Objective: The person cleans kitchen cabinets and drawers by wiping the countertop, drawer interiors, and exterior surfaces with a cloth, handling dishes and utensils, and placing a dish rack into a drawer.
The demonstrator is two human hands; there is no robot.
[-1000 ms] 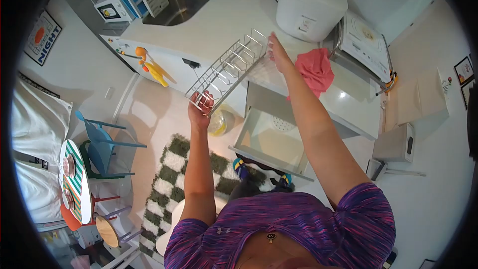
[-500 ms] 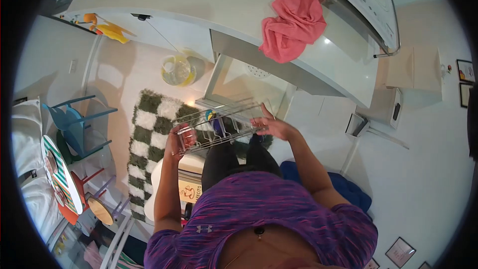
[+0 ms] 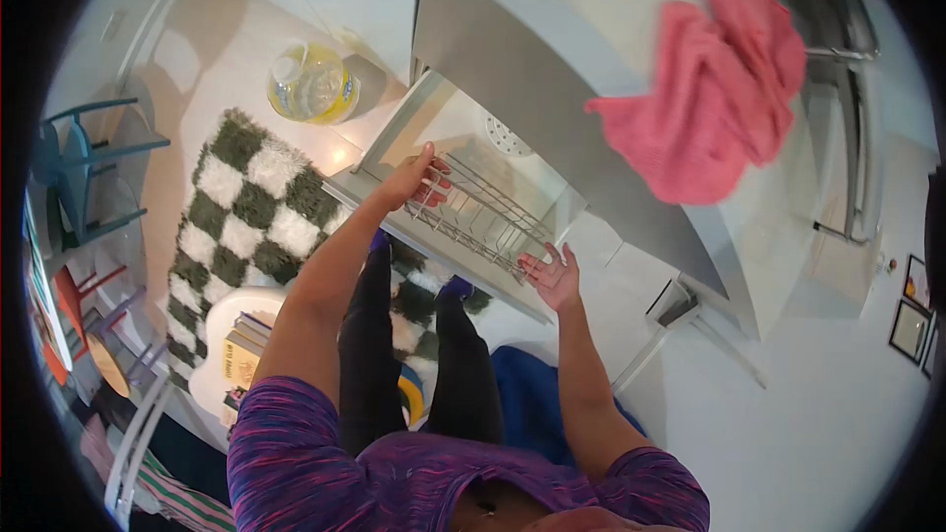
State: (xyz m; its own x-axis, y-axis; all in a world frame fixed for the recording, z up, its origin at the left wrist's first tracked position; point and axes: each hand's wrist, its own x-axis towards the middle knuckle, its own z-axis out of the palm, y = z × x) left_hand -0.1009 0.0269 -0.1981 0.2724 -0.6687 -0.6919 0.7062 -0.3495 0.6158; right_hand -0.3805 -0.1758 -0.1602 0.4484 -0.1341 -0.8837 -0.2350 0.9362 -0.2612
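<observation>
A silver wire rack [image 3: 483, 212] is held between both hands, over the pulled-out drawer [image 3: 394, 138] below the counter. My left hand [image 3: 422, 182] has its fingers wrapped round the rack's left end. At the right end, my right hand [image 3: 552, 274] touches the rack with its fingers spread and the palm facing up. A round perforated disc [image 3: 506, 136] shows inside the drawer, beyond the rack. How far the rack sits inside the drawer is hard to tell.
A pink cloth [image 3: 705, 89] lies on the counter at the upper right. A large clear bottle with yellow [image 3: 313, 86] stands on the floor left of the drawer. Below are a checkered rug [image 3: 251, 207] and a white stool [image 3: 222, 335] with books. Blue chairs [image 3: 94, 167] stand at far left.
The rack has come down from above the counter, past my body, to the drawer, and its tilt has reversed. The view has shifted down and closer to the drawer.
</observation>
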